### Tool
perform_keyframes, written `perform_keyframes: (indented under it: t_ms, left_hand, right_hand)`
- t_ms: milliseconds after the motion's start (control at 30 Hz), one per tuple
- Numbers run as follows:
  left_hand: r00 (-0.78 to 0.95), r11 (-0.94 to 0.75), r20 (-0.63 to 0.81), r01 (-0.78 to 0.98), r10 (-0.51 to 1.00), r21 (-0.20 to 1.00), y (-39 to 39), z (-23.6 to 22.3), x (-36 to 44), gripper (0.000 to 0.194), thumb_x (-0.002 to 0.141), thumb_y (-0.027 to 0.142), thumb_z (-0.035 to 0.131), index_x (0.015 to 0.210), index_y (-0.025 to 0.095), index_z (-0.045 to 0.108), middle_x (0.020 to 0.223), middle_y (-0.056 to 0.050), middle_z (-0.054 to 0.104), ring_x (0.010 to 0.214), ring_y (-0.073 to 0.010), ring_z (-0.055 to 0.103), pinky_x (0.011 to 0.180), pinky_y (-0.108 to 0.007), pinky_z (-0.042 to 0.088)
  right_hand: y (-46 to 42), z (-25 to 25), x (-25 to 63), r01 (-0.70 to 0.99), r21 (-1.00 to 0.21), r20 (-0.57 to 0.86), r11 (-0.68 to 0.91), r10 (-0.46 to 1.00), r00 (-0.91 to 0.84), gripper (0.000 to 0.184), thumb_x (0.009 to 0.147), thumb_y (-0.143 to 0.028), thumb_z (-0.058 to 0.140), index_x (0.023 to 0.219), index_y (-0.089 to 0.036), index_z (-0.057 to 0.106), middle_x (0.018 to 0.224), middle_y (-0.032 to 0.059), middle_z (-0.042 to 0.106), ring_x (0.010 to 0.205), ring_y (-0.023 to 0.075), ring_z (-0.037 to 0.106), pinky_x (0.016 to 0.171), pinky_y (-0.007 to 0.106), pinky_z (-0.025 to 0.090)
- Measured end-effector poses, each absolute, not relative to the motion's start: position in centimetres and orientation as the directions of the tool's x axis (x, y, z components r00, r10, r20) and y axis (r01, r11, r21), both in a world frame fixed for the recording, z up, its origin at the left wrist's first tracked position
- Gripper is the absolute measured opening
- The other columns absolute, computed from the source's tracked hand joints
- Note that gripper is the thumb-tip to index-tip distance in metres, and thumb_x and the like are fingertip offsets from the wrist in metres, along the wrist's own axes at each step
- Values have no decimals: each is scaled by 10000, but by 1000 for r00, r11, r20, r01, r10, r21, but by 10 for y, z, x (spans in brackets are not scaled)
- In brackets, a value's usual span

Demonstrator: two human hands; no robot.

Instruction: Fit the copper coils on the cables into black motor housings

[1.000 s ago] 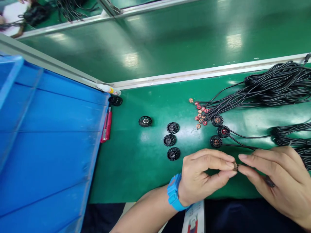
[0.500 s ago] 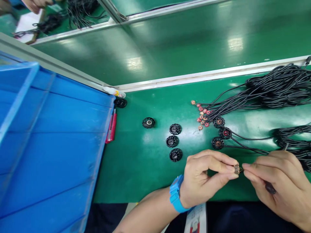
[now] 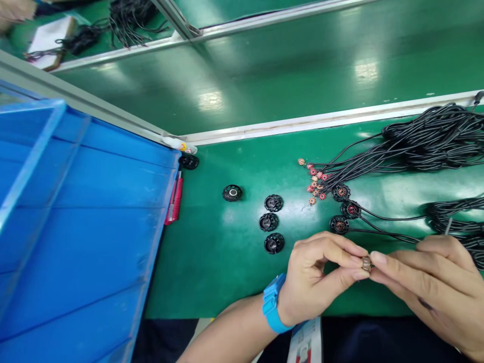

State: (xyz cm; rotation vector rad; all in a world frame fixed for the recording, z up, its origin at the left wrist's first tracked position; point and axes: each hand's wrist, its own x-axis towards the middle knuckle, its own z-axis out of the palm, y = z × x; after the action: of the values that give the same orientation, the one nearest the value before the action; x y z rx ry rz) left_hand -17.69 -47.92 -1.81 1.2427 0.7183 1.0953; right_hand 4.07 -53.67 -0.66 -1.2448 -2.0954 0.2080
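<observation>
Between the thumb and fingers of my left hand (image 3: 321, 275) is a small copper-wound stator (image 3: 366, 263). My right hand (image 3: 434, 282) is closed, its thumb and forefinger pressed against the stator's right side. A slim tool with a grey shaft (image 3: 448, 226) sticks up from my right hand; its kind is unclear. Just beyond my hands lie black round housings (image 3: 339, 224) with wound stators in them and black cables attached. Three black round housings (image 3: 274, 243) without stators stand in a column to the left of these. Several loose stators (image 3: 313, 184) in red and copper end a cable bundle.
Coiled black cables (image 3: 423, 136) fill the right side of the green table (image 3: 212, 262). A big blue bin (image 3: 94, 227) takes up the left. Beside it lie a red-handled tool (image 3: 174, 201) and a black round part (image 3: 189, 161). Another black part (image 3: 232, 192) sits mid-table.
My right fingers have moved left onto the stator, closing the small gap where thin wire showed. My left hand stays nearly in place, the stator still in its pinch.
</observation>
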Motion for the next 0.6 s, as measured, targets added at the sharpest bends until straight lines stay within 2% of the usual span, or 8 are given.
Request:
perform_keyframes:
  t_ms: [167,267,367,433,500,600]
  left_hand:
    - [333,-88,163,-230,929,969,-483,-18,-176,135,858,172,862,874,188,729,939,-59,821,818,-177,815,757,-256,691]
    - [273,-148,216,-249,938,957,-490,-21,-173,218,877,161,845,981,213,660,961,-35,820,844,-175,820,736,-238,687]
    - [235,-212,265,-228,935,950,-494,-25,-171,327,892,189,840,1111,246,605,981,-21,820,831,-175,819,749,-259,691]
    - [237,-255,286,-150,929,955,-492,-23,-172,389,886,253,856,1180,256,601,999,-34,814,842,-185,815,787,-289,691]
    - [243,-321,321,-42,915,946,-486,-15,-178,430,875,335,869,1216,263,616,1047,-48,799,897,-199,804,831,-313,681]
    - [232,-485,438,215,868,848,-478,2,-205,413,821,379,907,1162,272,700,1163,-34,755,999,-191,760,906,-284,643]
  right_hand:
    - [-535,-2,41,727,-407,493,553,803,-336,390,887,-51,744,1238,-221,744,951,3,769,763,180,607,699,369,505]
    - [-524,3,30,738,-386,542,554,783,-305,257,917,-42,709,1114,-206,731,824,-15,731,711,159,570,683,351,485]
    - [-518,4,23,741,-393,576,545,773,-264,207,931,-35,680,1036,-213,698,769,-28,698,680,136,561,663,329,476]
    - [-519,2,25,727,-455,551,515,804,-224,207,931,-29,662,1024,-213,686,784,-23,691,681,131,561,675,327,472]
    - [-521,-2,30,665,-583,497,467,852,-162,205,925,-35,649,1030,-208,682,811,-6,680,713,143,565,690,335,466]
    - [-521,-8,41,363,-864,394,348,917,60,122,927,-105,644,984,-208,676,779,23,599,757,178,539,666,343,447]
